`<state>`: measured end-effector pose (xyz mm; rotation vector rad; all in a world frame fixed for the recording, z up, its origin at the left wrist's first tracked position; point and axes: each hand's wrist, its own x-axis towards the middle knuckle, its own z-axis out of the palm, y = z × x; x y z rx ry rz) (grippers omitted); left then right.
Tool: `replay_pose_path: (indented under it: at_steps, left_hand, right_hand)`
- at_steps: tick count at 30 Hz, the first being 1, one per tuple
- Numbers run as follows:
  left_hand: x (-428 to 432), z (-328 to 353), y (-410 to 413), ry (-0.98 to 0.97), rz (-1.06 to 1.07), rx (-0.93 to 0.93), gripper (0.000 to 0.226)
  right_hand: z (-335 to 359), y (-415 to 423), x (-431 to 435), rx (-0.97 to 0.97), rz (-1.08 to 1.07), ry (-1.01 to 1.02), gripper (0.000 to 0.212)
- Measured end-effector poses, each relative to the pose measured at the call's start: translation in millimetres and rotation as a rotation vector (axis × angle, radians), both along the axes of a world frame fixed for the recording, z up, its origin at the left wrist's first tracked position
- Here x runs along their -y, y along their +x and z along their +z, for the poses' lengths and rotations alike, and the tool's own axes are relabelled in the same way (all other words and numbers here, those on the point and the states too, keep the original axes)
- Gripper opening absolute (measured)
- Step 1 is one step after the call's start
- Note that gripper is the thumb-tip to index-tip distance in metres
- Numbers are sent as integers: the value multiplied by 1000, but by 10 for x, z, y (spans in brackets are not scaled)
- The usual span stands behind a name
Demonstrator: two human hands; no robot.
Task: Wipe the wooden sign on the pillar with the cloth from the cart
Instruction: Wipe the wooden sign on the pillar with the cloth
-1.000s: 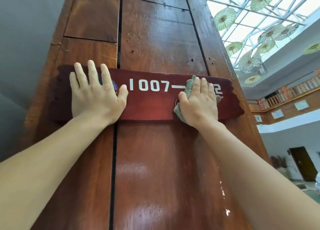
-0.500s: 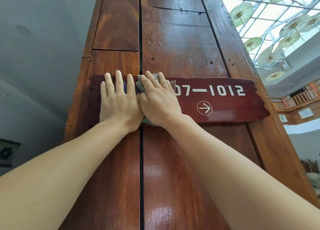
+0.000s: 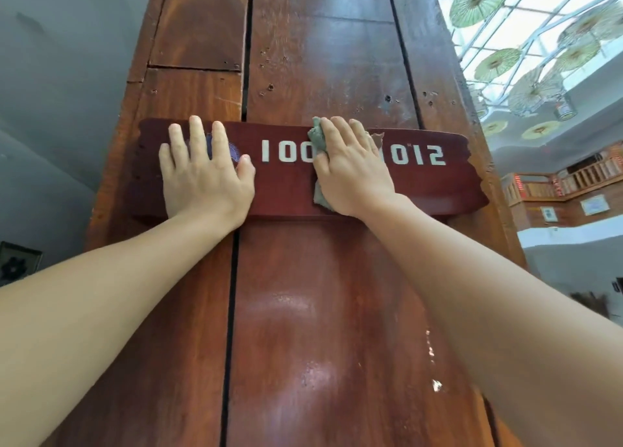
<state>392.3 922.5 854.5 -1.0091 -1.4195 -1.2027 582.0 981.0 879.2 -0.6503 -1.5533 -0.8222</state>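
Observation:
A dark red wooden sign (image 3: 435, 183) with white numbers hangs across a tall brown wooden pillar (image 3: 323, 52). My left hand (image 3: 205, 173) lies flat, fingers spread, on the sign's left end, over a small round emblem. My right hand (image 3: 354, 170) presses a grey-green cloth (image 3: 317, 138) against the middle of the sign, hiding the middle digits. Bits of the cloth stick out above, left of and below the palm.
A grey wall (image 3: 60, 92) runs along the left of the pillar. To the right is an open hall with a glass roof hung with green paper umbrellas (image 3: 478, 0) and a wooden balcony railing (image 3: 573, 180). The pillar's lower boards are glossy.
My right hand slid the cloth left until it met my left hand, then back right to the sign's middle. My left hand stayed on the left end.

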Motion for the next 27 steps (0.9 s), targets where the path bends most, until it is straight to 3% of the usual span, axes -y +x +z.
replay_pose_path:
  at_steps: [4, 10, 13, 22, 27]
  left_hand:
    - [-61, -18, 347, -7, -68, 144, 78]
    - [-459, -378, 1432, -77, -82, -98, 85]
    - [-607, -392, 1785, -102, -60, -51, 89]
    - [-670, -383, 1803, -83, 17, -46, 91]
    - [-678, -409, 1811, -53, 30, -56, 91]
  right_hand:
    - [-70, 381, -152, -7, -2, -67, 58]
    - [-188, 833, -325, -106, -22, -132, 64]
    - [-256, 1125, -426, -141, -48, -171, 65]
    - [-881, 1567, -513, -383, 147, -249, 62]
    - [-895, 1493, -551, -364, 182, -255, 61]
